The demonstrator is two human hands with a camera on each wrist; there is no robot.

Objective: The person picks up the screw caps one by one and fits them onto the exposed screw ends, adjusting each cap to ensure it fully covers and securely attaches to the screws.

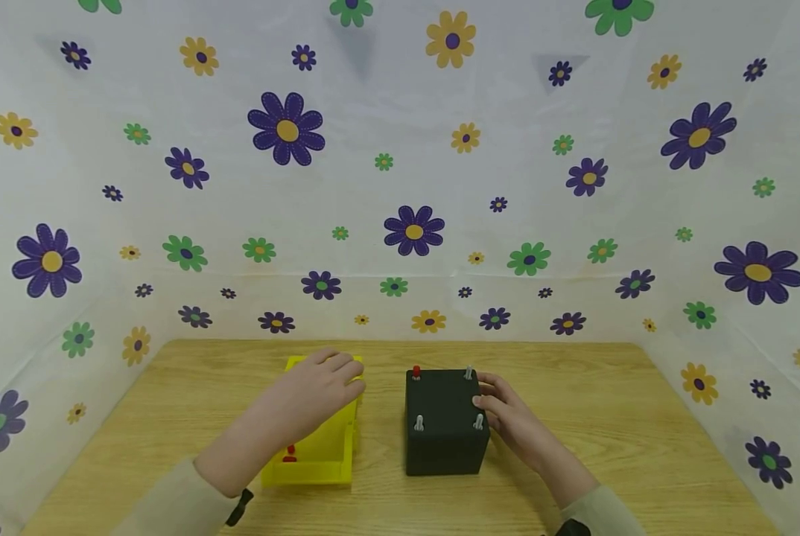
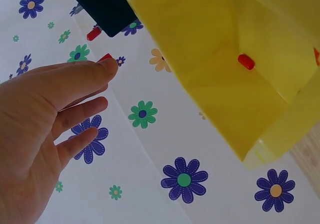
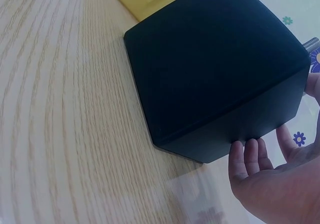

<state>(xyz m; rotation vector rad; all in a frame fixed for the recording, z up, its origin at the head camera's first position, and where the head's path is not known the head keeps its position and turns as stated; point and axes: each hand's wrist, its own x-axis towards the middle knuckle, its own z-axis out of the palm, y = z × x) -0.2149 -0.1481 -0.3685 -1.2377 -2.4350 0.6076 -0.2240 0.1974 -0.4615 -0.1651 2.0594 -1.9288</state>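
the black box (image 1: 445,424) stands on the wooden table (image 1: 614,417), just right of centre, with the right hand (image 1: 512,418) against its right side, fingers fairly straight and touching the edge, not wrapped round it. four studs stick straight up from its top, three grey and a red cap (image 1: 416,371) at the far left corner. left of it lies the yellow tray (image 1: 319,455), its long axis running near to far; the left hand (image 1: 316,394) hovers over its far end, fingers relaxed and spread, grasping nothing. a red piece (image 1: 290,451) lies inside the tray.

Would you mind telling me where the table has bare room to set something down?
Bare wood lies left of the yellow tray, right of the right hand, and behind both boxes toward the flowered cloth. It is crowded mid-table: only a narrow strip separates the tray and black box, under the left hand.
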